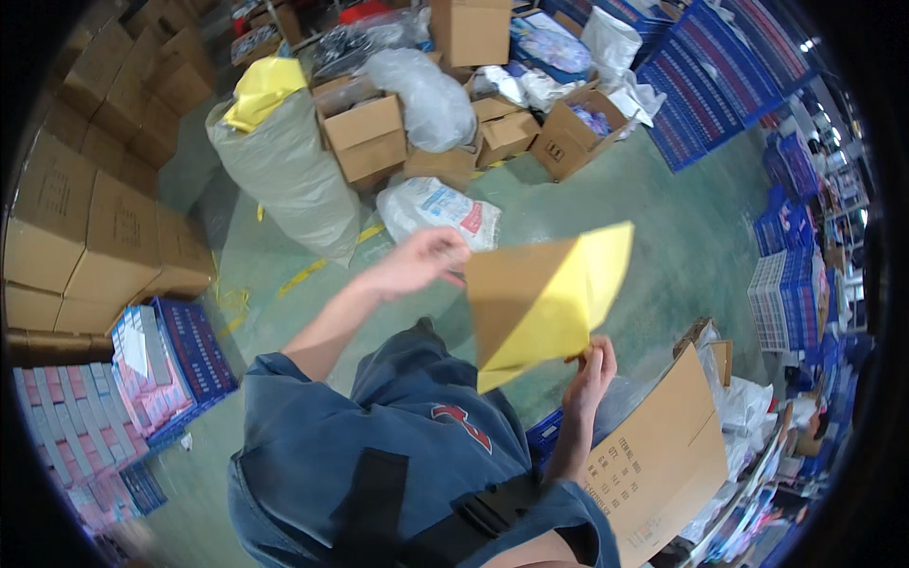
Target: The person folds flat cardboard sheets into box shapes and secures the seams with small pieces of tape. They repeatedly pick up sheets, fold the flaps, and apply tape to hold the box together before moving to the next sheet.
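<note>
The yellow envelope (544, 303) hides the left hand's (421, 262) fingertips. The far stacked blue crates (791, 293) (right rim) blur together, contents untellable.

The left hand (421, 260) is lifted up high on a bare, bent arm, with its fingers curled in a grip. The right hand (592, 369) is lower down, fingers pinched together, with its forearm pointing up.

Matt yellow paper bag (544, 303) (brown inside), smooth
</note>
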